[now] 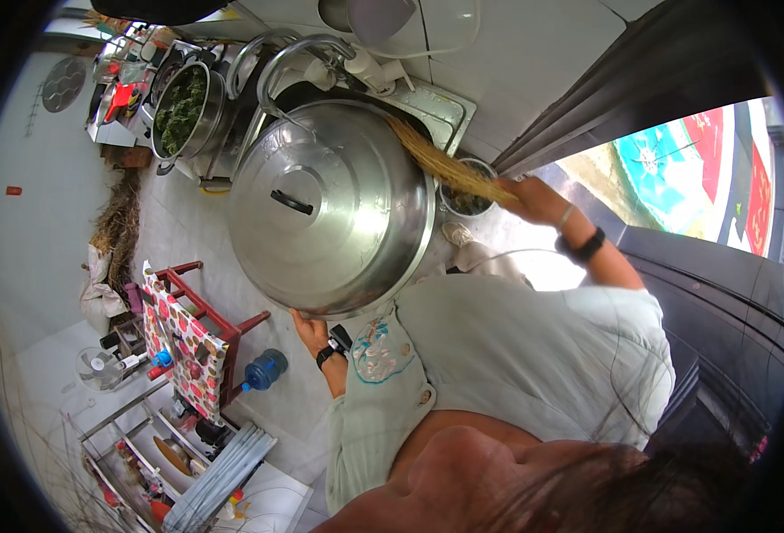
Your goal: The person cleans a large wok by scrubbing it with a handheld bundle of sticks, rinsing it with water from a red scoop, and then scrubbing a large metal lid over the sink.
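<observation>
A large round metal lid (338, 246) with a black handle fills the middle of the head view, tilted over the sink. My left hand (310, 333) grips its lower rim; the fingertips are hidden beneath it. At the right, my right hand (532, 198) is closed around the bound end of a straw brush (442, 163), whose bristles lie along the lid's upper right edge. Water drops and wet streaks show on the metal. A curved chrome faucet (265, 80) reaches over the lid's upper left edge.
A pot of leafy greens (206, 126) stands left of the sink. Beyond the lid's right edge is a bucket (470, 206). A table with a patterned cloth (202, 373) and a blue water jug (266, 368) stand at lower left.
</observation>
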A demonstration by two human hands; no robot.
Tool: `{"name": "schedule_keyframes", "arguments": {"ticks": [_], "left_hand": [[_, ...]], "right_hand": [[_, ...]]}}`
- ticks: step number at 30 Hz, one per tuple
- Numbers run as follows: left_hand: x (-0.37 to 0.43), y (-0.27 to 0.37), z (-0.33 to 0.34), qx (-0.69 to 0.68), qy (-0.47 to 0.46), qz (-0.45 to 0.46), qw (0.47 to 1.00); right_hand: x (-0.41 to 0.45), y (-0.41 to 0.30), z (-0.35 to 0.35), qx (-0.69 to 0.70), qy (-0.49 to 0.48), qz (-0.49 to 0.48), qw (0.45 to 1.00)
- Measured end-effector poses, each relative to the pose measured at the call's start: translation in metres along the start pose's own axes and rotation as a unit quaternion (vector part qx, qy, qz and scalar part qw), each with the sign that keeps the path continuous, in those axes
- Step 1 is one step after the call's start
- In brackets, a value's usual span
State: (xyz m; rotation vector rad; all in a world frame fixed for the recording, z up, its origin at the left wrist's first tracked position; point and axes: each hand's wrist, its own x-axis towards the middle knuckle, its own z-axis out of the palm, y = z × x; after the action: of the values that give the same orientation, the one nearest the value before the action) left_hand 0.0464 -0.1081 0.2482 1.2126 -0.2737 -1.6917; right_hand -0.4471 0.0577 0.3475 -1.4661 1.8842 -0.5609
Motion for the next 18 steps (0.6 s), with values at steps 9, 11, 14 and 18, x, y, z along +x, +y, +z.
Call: {"name": "schedule_keyframes", "arguments": {"ticks": [9,11,14,18], "left_hand": [[-0.029,0.014,-0.014,-0.098,0.042,0.029,0.994],[-0.026,0.018,-0.031,-0.04,-0.018,0.073,0.996],[-0.041,0.029,0.002,-0.034,0.047,0.103,0.993],[-0.049,0.043,0.019,0.001,0.044,0.134,0.99]], "right_hand": [[0.017,-0.019,-0.006,-0.081,-0.005,0.016,0.997],[0.049,-0.018,0.01,-0.102,0.032,-0.018,0.994],[0.108,-0.026,0.029,-0.156,0.003,0.017,0.988],[0.169,-0.026,0.048,-0.165,0.009,0.031,0.986]]}}
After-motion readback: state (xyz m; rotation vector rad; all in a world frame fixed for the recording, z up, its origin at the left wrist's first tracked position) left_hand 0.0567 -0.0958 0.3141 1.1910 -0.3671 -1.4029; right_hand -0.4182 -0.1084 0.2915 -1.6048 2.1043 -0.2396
